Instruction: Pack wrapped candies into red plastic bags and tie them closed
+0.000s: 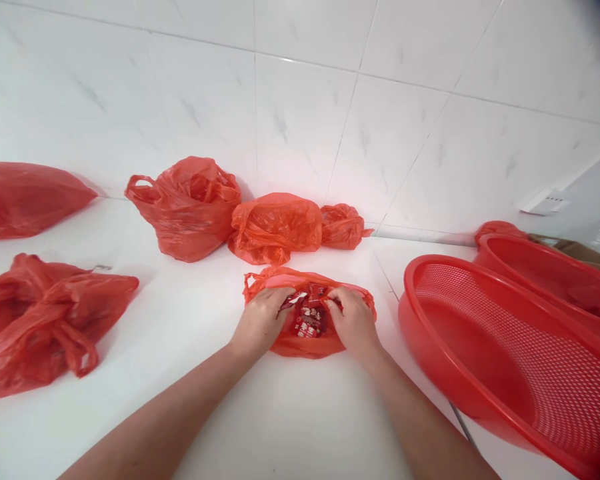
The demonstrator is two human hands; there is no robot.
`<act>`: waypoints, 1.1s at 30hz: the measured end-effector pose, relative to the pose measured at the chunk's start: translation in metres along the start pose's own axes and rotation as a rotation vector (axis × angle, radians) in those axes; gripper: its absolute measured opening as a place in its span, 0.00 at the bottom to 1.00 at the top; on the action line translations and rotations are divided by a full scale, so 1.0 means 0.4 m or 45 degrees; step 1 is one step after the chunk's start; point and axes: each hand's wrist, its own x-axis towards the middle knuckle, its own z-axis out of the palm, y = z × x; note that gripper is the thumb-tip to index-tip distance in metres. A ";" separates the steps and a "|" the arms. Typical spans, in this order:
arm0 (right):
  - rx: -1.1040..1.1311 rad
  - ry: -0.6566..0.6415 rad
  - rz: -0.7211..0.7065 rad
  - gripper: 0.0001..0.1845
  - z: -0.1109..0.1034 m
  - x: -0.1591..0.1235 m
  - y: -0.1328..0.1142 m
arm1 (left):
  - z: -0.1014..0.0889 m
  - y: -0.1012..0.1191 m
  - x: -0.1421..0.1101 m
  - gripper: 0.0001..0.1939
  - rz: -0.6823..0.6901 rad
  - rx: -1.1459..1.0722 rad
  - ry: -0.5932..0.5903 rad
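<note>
An opened red plastic bag [310, 348] lies in front of me, holding several small dark-red wrapped packets [307, 327] with white printing. My left hand [265, 317] reaches over the bag's left side, its fingers closed on a shiny red wrapped packet [295, 299]. Over the right side of the bag, my right hand [354, 320] has thumb and fingers pinched together. A bit of red shows at those fingertips, but what it belongs to is unclear. Both hands partly cover the bag's mouth.
Along the tiled wall stand a large red bag [190, 220], a flatter one [280, 227] and a small one [343, 227]. More red bags, one tied [50, 320], lie left. A red perforated basket [473, 353] stands right, with another basket [545, 273] behind it.
</note>
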 end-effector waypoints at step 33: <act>-0.077 -0.228 0.028 0.11 -0.005 -0.003 0.001 | -0.010 0.022 -0.026 0.25 0.310 0.058 -0.430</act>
